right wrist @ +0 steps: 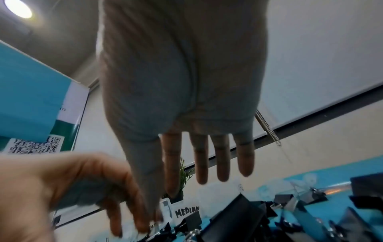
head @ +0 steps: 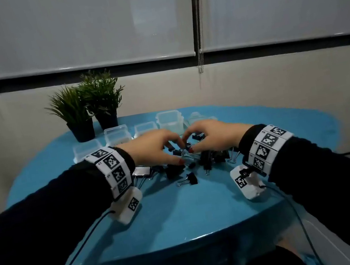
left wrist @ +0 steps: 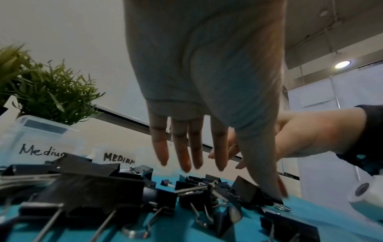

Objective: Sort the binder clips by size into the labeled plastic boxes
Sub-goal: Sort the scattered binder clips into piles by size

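Right now my left hand (head: 153,147) and right hand (head: 212,136) hover with fingers (left wrist: 182,157) loosely spread, gripping nothing, over the tangled binder clips (head: 189,165) on the blue bench (head: 206,208); interlocked handles could drag wrong sizes toward the boxes (head: 169,121) behind

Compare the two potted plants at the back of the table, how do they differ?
The left plant is shorter, with thin grass-like blades that fan outward; the right plant rises taller, with small leaves on bushy stems. The left plant stands slightly nearer the person, and the right plant sits partly behind it. Both are green, in dark pots, on the blue table.
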The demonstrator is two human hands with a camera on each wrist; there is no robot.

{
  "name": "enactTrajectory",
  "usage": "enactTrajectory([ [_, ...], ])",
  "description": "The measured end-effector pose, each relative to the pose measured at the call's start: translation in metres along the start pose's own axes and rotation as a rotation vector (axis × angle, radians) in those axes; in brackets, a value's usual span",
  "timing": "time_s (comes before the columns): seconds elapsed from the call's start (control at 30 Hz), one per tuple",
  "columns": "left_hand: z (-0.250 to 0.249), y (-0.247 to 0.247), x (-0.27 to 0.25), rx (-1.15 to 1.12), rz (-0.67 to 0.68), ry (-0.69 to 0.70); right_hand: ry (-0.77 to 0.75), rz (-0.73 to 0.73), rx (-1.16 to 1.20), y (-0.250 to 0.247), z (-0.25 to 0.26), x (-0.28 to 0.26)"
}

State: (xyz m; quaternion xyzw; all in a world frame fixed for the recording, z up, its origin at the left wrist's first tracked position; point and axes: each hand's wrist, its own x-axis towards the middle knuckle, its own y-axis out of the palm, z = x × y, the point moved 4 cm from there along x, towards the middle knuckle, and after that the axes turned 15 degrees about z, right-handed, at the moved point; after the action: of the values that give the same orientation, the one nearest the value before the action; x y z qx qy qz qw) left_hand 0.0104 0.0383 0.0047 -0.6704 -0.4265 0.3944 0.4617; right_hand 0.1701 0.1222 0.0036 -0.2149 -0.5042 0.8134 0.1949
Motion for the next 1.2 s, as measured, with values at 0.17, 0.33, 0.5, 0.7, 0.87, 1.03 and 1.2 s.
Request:
enactTrajectory([
  [0.17, 0.013, 0.02, -0.004, -0.034, 0.276, -0.123, 0.172, 0.179, -0.016, 0.008, -0.014, 0.003],
  [0.33, 0.008, 0.02, -0.003, -0.016, 0.275, -0.166, 0.28, 0.193, 0.011, 0.008, -0.022, 0.001],
  [0.5, -0.002, 0.026, 0.006, 0.042, 0.264, -0.204, 0.304, 0.162, -0.015, 0.01, -0.024, -0.001],
  [0.7, -0.009, 0.026, 0.015, 0.077, 0.231, -0.194, 0.273, 0.15, -0.02, 0.017, -0.024, 0.006],
  [0.87, 0.0, 0.028, 0.017, 0.058, 0.221, -0.181, 0.264, 0.152, 0.04, 0.023, -0.02, 0.013],
  [1.03, 0.011, 0.014, 0.014, -0.083, 0.028, -0.203, 0.25, 0.066, 0.148, 0.016, -0.017, 0.023],
  [1.2, 0.032, 0.009, 0.013, -0.376, -0.055, -0.276, 0.232, 0.144, 0.199, 0.013, -0.02, 0.034],
])
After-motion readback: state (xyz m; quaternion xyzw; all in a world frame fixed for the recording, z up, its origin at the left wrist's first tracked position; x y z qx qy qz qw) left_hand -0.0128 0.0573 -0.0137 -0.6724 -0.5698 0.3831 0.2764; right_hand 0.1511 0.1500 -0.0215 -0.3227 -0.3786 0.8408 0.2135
